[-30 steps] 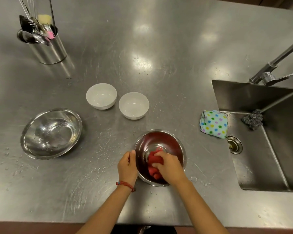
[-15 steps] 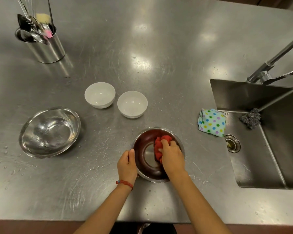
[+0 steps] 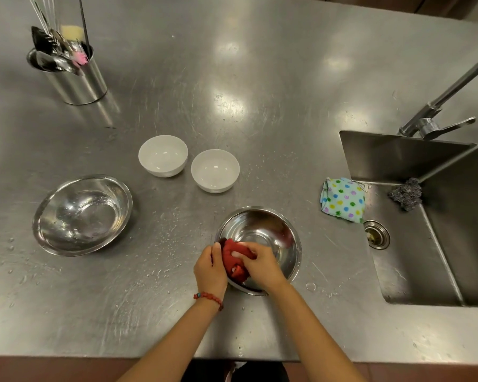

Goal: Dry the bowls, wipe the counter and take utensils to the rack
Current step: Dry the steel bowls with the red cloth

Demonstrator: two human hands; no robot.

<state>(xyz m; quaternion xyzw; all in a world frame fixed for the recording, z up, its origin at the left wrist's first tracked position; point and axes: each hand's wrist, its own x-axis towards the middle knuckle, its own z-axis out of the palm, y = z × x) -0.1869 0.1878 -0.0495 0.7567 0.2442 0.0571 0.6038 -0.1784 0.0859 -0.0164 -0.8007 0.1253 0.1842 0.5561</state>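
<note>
Right hand (image 3: 260, 264) clutched red cloth (image 3: 233, 261) inside steel bowl (image 3: 273, 232); left hand (image 3: 210, 268) gripped its nine-o'clock rim. Second steel bowl (image 3: 82, 215) remained wet; counter (image 3: 260, 92) unwiped.

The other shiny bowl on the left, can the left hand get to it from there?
Probably yes. Only bare wet counter lies between the left hand and the second steel bowl. But that hand grips the rim of the near steel bowl, so it must let go first.
</note>
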